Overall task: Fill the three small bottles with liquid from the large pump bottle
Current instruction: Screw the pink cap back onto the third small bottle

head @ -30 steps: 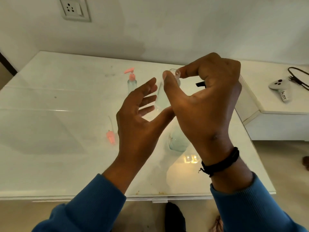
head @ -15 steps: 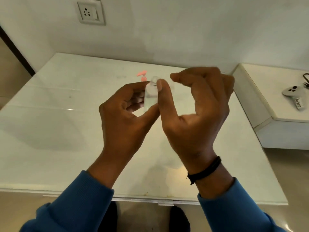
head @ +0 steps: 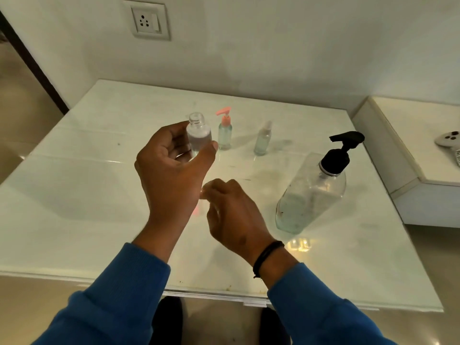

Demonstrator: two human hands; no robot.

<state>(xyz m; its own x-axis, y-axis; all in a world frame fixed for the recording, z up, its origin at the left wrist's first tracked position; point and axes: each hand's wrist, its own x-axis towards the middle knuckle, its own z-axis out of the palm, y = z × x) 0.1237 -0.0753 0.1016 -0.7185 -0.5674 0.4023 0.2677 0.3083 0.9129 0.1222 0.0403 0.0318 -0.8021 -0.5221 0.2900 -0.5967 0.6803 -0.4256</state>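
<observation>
My left hand (head: pixel 171 170) grips a small clear bottle (head: pixel 198 135) upright above the white table (head: pixel 74 195); its neck is open, with no cap. My right hand (head: pixel 231 215) hangs lower, just right of the left wrist, fingers curled downward and blurred, so any hold is hidden. A pink pump cap (head: pixel 196 210) peeks out between the hands on the table. A small bottle with a pink pump (head: pixel 224 135) and a small bottle with a clear cap (head: pixel 262 140) stand behind. The large pump bottle (head: pixel 311 192) with its black pump stands at the right.
A lower white cabinet (head: pixel 423 170) adjoins the table on the right, with a white controller (head: pixel 448 143) on it. A wall socket (head: pixel 149 19) is above the table's back edge. The table's front edge is near my sleeves.
My right hand has let go of the small bottle's neck and dropped toward the table. My left hand now holds the bottle alone, farther left. The view has tilted, showing the other bottles.
</observation>
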